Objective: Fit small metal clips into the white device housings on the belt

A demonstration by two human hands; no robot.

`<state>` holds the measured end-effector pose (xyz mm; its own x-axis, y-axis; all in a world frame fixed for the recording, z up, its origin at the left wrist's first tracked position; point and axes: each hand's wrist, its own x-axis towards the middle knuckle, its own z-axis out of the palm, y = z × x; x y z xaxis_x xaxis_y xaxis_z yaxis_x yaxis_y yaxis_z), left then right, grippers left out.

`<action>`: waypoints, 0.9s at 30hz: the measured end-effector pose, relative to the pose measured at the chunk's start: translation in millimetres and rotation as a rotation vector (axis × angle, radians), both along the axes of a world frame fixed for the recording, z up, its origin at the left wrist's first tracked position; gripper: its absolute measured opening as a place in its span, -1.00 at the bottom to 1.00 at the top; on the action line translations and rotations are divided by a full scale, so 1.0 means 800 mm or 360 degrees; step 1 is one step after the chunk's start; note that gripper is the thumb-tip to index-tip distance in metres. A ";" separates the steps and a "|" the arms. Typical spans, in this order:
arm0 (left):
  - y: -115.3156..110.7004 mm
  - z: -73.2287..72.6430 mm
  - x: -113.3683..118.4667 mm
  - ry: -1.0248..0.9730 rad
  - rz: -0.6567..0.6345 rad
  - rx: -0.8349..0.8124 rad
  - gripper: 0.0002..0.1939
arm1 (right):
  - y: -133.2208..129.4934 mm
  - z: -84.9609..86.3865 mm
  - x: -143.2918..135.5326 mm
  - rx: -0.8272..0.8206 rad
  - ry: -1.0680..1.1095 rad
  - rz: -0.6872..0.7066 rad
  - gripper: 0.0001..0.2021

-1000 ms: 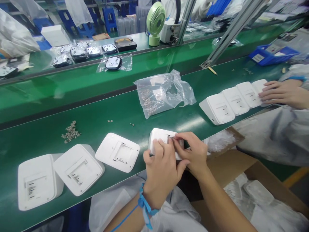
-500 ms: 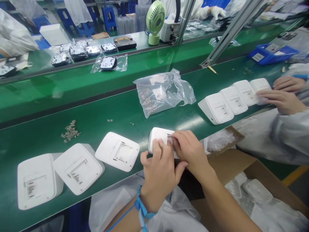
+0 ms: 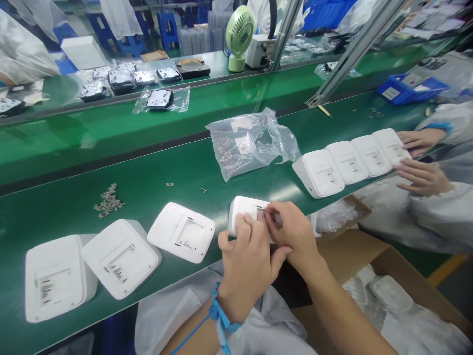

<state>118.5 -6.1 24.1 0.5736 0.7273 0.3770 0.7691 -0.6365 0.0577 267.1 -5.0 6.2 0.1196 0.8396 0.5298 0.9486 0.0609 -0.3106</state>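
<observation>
While both hands (image 3: pixel 271 236) pinch it, the white housing (image 3: pixel 246 212) lies under their fingertips.

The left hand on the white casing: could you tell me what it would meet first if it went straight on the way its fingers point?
Probably the clear plastic bag of small metal parts. The left hand points up-belt past the white casing; depth is uncertain.

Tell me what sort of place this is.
Most likely an electronics assembly line: long green conveyor belts, rows of identical white housings lying open side up, a bag of small metal parts, and gowned co-workers alongside.
</observation>
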 end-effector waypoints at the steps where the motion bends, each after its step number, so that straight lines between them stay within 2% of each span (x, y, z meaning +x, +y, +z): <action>1: 0.000 0.000 0.001 0.0012 0.0015 0.0022 -0.37 | -0.002 0.001 -0.001 0.0020 0.0030 -0.0034 -0.97; 4: 0.000 0.001 0.006 0.0066 0.0039 0.0068 -0.33 | -0.007 0.000 -0.003 0.0080 0.0153 -0.0053 -0.98; 8: -0.001 0.003 0.008 0.0111 0.0033 0.0073 -0.31 | -0.012 -0.004 -0.001 0.0209 0.0221 0.0095 -0.87; 12: -0.001 0.003 0.005 0.0080 0.0007 0.0060 -0.29 | -0.012 0.000 0.004 0.0209 0.0084 0.0258 -0.82; 18: -0.005 0.000 -0.004 0.0024 -0.0001 0.0023 -0.32 | -0.005 0.012 0.008 0.0060 -0.0111 0.0534 -0.86; 20: -0.008 -0.002 -0.008 0.0020 -0.0001 0.0016 -0.33 | -0.002 0.007 0.009 0.0111 -0.0041 0.0503 -0.84; 25: -0.010 -0.005 -0.014 0.0034 -0.0017 0.0005 -0.37 | 0.007 -0.003 0.008 0.0219 0.0359 0.0144 -0.81; 27: -0.010 -0.005 -0.015 0.0049 -0.0024 -0.0005 -0.37 | 0.012 -0.001 0.008 0.0192 0.0384 0.0150 -0.82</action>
<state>106.8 -13.7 20.1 0.5957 0.7196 0.3569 0.7609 -0.6479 0.0363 273.5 4.6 5.2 0.1789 0.7857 0.5922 0.8364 0.1955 -0.5121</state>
